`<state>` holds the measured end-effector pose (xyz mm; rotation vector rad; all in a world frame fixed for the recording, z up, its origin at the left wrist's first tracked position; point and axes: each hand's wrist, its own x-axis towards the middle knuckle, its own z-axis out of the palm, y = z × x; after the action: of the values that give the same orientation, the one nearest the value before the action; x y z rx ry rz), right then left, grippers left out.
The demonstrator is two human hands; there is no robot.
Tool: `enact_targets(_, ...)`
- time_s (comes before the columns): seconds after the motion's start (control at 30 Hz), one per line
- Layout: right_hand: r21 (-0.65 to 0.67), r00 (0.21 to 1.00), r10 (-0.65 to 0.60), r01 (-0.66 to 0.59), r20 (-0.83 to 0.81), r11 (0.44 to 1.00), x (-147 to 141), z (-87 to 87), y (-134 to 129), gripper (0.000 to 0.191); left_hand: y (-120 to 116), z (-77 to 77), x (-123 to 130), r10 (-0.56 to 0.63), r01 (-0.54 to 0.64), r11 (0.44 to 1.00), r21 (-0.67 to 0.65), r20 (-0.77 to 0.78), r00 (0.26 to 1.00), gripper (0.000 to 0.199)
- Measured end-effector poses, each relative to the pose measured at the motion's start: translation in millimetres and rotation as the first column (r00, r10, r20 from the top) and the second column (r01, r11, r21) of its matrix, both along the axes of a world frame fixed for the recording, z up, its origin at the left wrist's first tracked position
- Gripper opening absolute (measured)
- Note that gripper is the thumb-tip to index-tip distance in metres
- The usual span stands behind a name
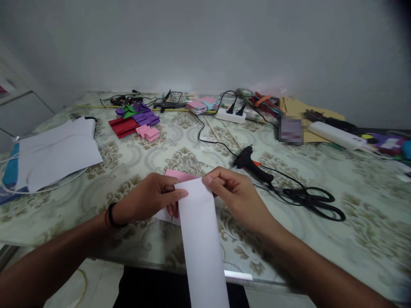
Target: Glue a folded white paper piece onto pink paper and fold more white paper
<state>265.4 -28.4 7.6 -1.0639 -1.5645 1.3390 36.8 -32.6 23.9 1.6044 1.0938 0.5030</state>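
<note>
Behind the table, which has a cover with brown-green flower pattern, I see from my distant seat a plain grey wall. At the middle of the near side, my 2 hands are holding the white paper strip by its upper end. My left hand pinches the left corner, with the thumb lying on the front face; my right hand pinches the right corner between thumb and fingers. From there, the strip comes down past the table edge and leaves my view at the bottom. Just beyond its upper end I see a pink paper, partly covered by the left hand and the strip. Near the right hand lie a black glue gun and, to the right of it, scissors with black handles. Farther left are white sheets, and beyond the hands are folded purple pieces and red paper. Toward the wall, a white power strip carries 2 black plugs.
</note>
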Motion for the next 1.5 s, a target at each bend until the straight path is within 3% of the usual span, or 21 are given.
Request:
enact_targets(0.2, 0.014, 0.999, -0.033, 0.032, 0.034, 0.999, 1, 1.6, 0, 0.034, 2, 0.8, -2, -0.013, 0.013, 1.000, -0.020, 0.009, 1.000, 0.034)
enact_targets(0.37, -0.064, 0.984, 0.136, -0.130, 0.115, 0.989, 3, 6.3, 6, 0.043, 4, 3.0, -4, 0.001, -0.001, 1.000, -0.017, 0.016, 1.000, 0.033)
enact_targets(0.43, -0.057, 0.978, 0.148, -0.141, 0.149, 0.988, 4, 5.6, 7, 0.045, 5, 3.3, -4, 0.000, 0.001, 1.000, -0.020, 0.022, 1.000, 0.032)
enact_targets(0.77, 0.065, 0.988, -0.057, 0.047, 0.146, 0.997, 6, 3.9, 6, 0.039, 4, 2.5, -3, -0.012, 0.017, 0.997, -0.075, 0.060, 0.998, 0.034)
enact_targets(1.07, 0.085, 0.981, -0.133, 0.122, 0.140, 0.989, 6, 2.5, 7, 0.042, 2, 4.5, -2, -0.048, 0.052, 0.996, -0.071, 0.045, 0.998, 0.031)
enact_targets(1.17, 0.040, 0.990, -0.080, 0.076, 0.113, 0.996, 7, 2.4, 9, 0.043, 3, 4.7, -3, -0.030, 0.031, 0.999, -0.037, 0.024, 0.999, 0.032)
enact_targets(1.33, -0.085, 0.982, 0.125, -0.114, 0.141, 0.990, 10, 1.6, 12, 0.044, 5, 6.5, -6, 0.011, -0.011, 1.000, -0.013, 0.039, 0.999, 0.032)
enact_targets(1.5, -0.056, 0.975, 0.137, -0.129, 0.176, 0.990, 12, -0.5, 13, 0.046, 5, 9.9, -6, -0.010, 0.010, 1.000, -0.005, -0.004, 1.000, 0.032)
